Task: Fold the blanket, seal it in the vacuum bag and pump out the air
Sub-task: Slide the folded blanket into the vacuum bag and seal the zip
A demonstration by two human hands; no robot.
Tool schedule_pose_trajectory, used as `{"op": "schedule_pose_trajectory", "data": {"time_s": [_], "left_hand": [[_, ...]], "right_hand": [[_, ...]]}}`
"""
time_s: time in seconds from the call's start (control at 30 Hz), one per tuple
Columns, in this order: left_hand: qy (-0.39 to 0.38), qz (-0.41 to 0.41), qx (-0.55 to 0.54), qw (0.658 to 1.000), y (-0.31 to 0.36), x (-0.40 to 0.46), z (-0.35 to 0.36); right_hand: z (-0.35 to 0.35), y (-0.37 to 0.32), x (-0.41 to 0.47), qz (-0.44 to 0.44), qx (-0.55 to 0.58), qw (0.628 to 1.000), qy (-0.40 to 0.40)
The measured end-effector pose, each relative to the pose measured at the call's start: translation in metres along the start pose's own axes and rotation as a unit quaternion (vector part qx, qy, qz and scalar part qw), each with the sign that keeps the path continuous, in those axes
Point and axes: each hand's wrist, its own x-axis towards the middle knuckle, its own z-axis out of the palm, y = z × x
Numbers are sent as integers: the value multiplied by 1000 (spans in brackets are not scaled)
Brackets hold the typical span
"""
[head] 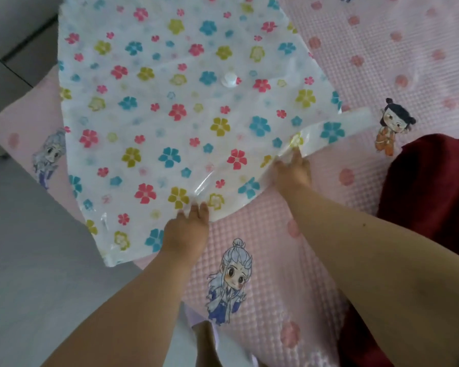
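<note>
A clear vacuum bag point(170, 107) printed with coloured flowers lies flat on the pink bed, its white valve point(229, 80) near the middle. The bag's near edge is its open mouth, slightly lifted. My left hand point(187, 231) grips that edge at the lower middle, and my right hand point(293, 169) grips it further right, where the plastic is raised and curled. A dark red blanket point(432, 186) lies bunched on the bed at the right, apart from the bag.
The pink quilted bed cover point(289, 274) with cartoon figures spreads under everything. The bed's left edge drops to a grey floor point(32, 260). My foot point(207, 343) shows at the bottom beside the bed.
</note>
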Motion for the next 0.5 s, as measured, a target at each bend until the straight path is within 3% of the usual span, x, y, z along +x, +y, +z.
{"op": "schedule_pose_trajectory", "data": {"time_s": [0.17, 0.27, 0.37, 0.5], "left_hand": [[-4, 141, 30, 990, -14, 7, -17], [24, 230, -32, 972, 6, 7, -23], [90, 253, -117, 956, 27, 16, -25], [77, 236, -119, 961, 34, 33, -22]], "right_hand": [[-6, -19, 18, 109, 207, 970, 59], [-23, -10, 17, 113, 189, 966, 135], [-34, 7, 5, 110, 100, 971, 188], [-23, 29, -26, 90, 37, 981, 169]]}}
